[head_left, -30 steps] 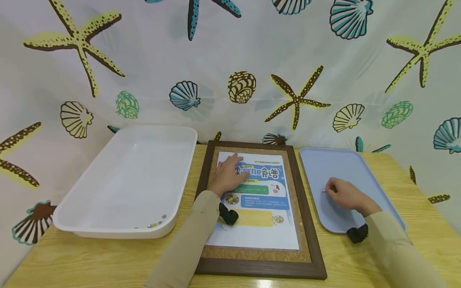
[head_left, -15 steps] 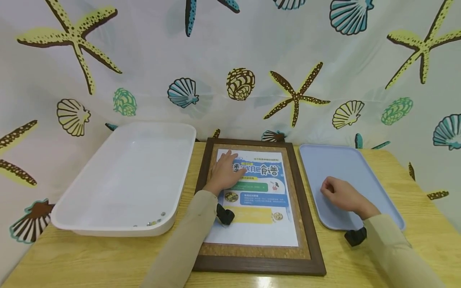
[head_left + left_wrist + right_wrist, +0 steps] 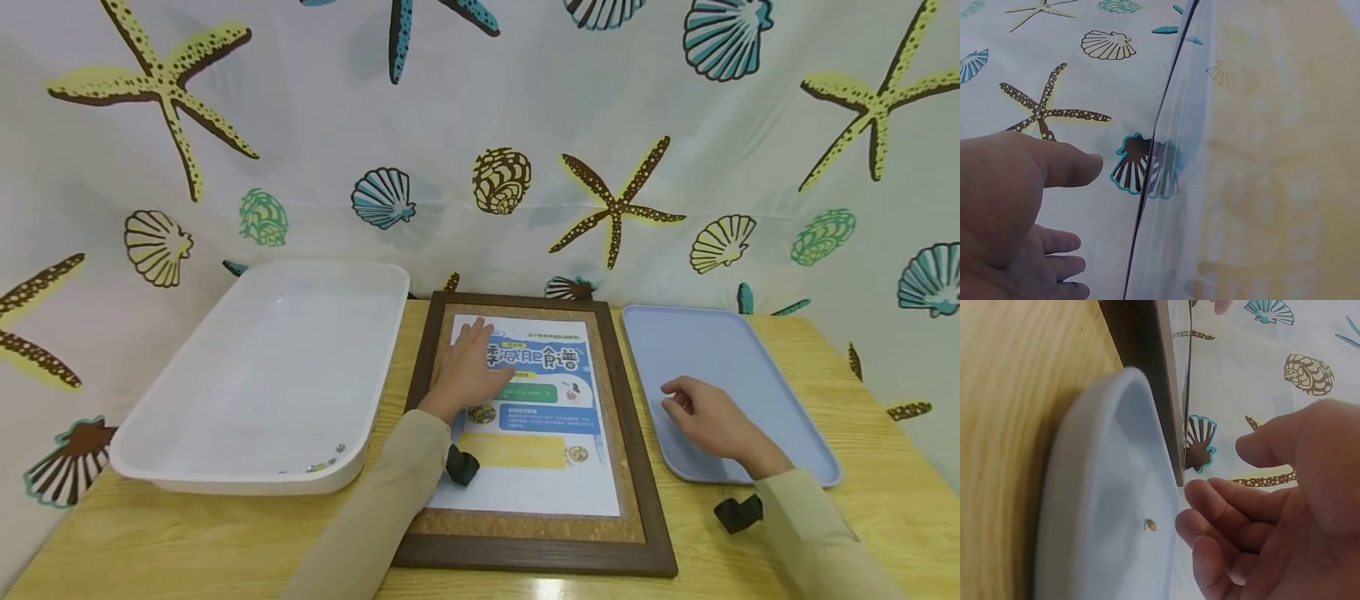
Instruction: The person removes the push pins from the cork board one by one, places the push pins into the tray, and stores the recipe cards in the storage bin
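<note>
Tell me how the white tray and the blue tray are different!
The white tray is bigger and has taller walls; the blue tray is smaller and shallower. The white tray has several tiny bits near its front corner, too small to name; in the blue tray, the right wrist view shows one pin. Both have rounded corners and sit on the table.

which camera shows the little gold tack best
The right wrist view: the gold tack shows close and unobstructed against the blue tray, round head and pin both visible. In the head view I can't make it out near the right hand; the left wrist view doesn't show it.
</note>
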Tool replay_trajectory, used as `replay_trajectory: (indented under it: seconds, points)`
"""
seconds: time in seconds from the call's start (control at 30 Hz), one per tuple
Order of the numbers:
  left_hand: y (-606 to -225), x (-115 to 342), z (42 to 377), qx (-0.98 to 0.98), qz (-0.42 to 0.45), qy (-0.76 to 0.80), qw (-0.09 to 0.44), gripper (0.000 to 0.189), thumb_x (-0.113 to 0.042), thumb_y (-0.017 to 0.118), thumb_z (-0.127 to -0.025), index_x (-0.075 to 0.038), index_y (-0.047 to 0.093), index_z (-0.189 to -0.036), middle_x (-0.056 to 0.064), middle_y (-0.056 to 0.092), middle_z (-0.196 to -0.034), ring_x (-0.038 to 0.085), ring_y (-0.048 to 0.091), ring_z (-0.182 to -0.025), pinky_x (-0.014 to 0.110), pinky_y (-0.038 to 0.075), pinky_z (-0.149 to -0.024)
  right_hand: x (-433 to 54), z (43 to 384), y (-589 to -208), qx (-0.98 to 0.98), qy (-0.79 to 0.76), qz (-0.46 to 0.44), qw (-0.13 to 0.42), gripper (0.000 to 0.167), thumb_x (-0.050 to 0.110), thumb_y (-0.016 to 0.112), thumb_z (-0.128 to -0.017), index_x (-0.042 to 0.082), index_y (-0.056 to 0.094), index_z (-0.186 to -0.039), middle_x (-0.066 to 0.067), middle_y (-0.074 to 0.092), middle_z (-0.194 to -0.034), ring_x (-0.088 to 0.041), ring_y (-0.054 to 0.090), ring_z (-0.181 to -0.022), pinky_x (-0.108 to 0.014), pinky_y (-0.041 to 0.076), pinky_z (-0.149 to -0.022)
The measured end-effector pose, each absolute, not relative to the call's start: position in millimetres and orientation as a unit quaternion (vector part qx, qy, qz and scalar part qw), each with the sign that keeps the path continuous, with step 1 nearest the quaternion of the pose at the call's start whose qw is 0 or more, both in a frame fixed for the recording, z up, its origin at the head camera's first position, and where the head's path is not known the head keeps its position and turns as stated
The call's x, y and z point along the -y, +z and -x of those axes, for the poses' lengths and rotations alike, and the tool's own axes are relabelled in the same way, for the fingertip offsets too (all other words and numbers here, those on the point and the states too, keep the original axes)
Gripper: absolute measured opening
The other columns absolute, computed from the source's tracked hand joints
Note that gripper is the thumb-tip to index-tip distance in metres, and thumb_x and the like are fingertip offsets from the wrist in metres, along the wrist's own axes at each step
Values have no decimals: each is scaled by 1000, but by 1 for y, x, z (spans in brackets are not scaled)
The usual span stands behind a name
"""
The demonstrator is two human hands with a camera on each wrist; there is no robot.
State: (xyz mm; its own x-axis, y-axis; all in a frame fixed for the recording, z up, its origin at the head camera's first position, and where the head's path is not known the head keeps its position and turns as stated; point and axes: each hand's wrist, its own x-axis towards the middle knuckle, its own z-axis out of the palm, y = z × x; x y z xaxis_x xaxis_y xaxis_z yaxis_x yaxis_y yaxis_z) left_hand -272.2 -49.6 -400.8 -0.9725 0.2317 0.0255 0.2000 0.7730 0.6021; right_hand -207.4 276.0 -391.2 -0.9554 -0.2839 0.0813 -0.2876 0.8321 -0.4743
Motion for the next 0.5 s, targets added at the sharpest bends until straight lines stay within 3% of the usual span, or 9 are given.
replay_trajectory:
  seconds: [0.37, 0.5]
  points:
    - [-392, 50, 250, -960, -143, 239, 13, 82, -36, 63, -90, -3, 21, -152, 13, 9, -162, 32, 4, -150, 56, 6, -119, -267, 198, -390, 953, 232, -190, 43, 36, 5, 57, -93, -15, 53, -123, -22, 61, -103, -25, 58, -82, -42, 50, -72]
    - [-387, 54, 242, -964, -145, 224, 15, 82, -36, 63, -90, -1, 22, -152, 16, 13, -161, 35, 6, -149, 55, 3, -119, -265, 199, -388, 954, 225, -190, 45, 39, 6, 58, -93, -15, 51, -125, -25, 60, -109, -32, 60, -88, -46, 51, -77]
